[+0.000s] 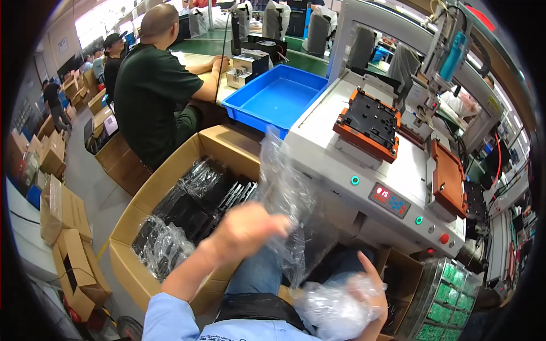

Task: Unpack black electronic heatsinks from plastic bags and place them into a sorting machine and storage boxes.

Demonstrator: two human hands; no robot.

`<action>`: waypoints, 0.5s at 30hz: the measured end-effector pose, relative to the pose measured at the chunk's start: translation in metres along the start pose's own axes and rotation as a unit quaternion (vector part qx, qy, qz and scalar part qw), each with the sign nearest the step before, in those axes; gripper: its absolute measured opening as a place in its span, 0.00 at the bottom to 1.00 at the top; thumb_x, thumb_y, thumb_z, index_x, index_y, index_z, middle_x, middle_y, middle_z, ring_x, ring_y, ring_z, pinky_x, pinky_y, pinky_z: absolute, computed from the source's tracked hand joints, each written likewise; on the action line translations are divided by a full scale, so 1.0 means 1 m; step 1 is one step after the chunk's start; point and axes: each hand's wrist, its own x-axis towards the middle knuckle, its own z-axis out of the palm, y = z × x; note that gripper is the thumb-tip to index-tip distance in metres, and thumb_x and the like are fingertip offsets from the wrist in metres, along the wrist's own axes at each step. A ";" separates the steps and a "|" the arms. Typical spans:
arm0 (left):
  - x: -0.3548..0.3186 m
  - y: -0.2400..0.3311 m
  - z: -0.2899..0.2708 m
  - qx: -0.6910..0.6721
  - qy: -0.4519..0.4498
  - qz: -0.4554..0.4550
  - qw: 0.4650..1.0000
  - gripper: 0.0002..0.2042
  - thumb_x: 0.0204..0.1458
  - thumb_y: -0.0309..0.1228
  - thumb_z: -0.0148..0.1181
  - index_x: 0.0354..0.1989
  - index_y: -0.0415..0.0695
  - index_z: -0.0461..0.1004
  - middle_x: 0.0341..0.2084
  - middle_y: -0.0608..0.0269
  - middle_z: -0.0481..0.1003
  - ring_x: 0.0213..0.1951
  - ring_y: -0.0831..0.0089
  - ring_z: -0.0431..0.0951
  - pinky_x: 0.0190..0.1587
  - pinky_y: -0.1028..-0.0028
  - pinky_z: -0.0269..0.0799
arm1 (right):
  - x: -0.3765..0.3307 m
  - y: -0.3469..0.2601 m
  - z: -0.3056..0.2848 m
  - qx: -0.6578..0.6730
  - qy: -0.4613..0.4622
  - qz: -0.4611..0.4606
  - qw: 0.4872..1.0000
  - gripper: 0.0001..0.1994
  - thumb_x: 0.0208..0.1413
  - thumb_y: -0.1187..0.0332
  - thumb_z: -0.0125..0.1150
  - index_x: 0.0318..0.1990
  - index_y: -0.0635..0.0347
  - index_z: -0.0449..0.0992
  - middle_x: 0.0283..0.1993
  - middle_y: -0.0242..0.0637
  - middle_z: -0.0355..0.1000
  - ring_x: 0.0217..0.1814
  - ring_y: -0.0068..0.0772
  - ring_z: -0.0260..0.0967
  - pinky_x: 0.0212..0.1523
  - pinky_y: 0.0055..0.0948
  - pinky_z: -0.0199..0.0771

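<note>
My left hand (pixel 242 232) is closed and slightly blurred, its thumb pointing right against a clear plastic bag (pixel 287 193). The bag hangs upright and loosely stretched above my lap, between the carton and the machine. Low on the right, my right hand (pixel 372 292) holds a crumpled wad of clear plastic film (pixel 335 307), with one finger sticking up. At my left stands an open cardboard carton (pixel 128 267) of black parts (pixel 187 210), some wrapped in clear plastic (pixel 162 244).
A white machine (pixel 324 153) with an orange-and-black fixture (pixel 369 122) and lit buttons stands ahead right. Beyond the carton is a blue tray (pixel 273 102). A person in a dark shirt (pixel 148 91) sits at far left. Green boards (pixel 446 301) stand in a rack at lower right.
</note>
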 end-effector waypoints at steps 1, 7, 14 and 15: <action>0.001 0.020 0.008 -0.012 -0.074 0.003 0.997 0.10 0.43 0.25 0.62 0.37 0.50 0.77 0.17 0.73 0.67 0.18 0.76 0.67 0.22 0.75 0.64 | 0.015 0.005 0.003 -0.029 -0.098 -0.073 0.992 0.34 0.44 0.62 0.63 0.59 0.66 0.61 0.55 0.51 0.65 0.43 0.39 0.73 0.44 0.33 0.73; -0.023 0.048 0.044 -0.005 -0.141 0.065 0.988 0.07 0.43 0.31 0.62 0.32 0.50 0.74 0.15 0.72 0.62 0.16 0.76 0.63 0.21 0.77 0.59 | 0.040 -0.030 0.052 -0.518 -0.066 -0.197 0.830 0.20 0.35 0.72 0.61 0.43 0.56 0.76 0.35 0.39 0.72 0.38 0.44 0.72 0.38 0.36 0.72; -0.070 0.019 0.081 0.022 -0.312 0.019 0.950 0.10 0.36 0.25 0.57 0.31 0.49 0.74 0.21 0.66 0.67 0.33 0.67 0.68 0.51 0.64 0.63 | -0.033 0.015 -0.038 -0.496 -0.027 0.000 0.868 0.16 0.46 0.66 0.58 0.45 0.57 0.74 0.44 0.39 0.74 0.44 0.42 0.72 0.43 0.33 0.72; -0.065 0.019 0.085 0.021 -0.298 0.025 0.954 0.10 0.37 0.25 0.57 0.31 0.48 0.74 0.21 0.66 0.66 0.33 0.67 0.68 0.51 0.64 0.63 | -0.045 0.013 -0.044 -0.340 0.018 0.066 0.938 0.16 0.48 0.66 0.57 0.46 0.58 0.74 0.46 0.39 0.73 0.44 0.39 0.72 0.44 0.31 0.71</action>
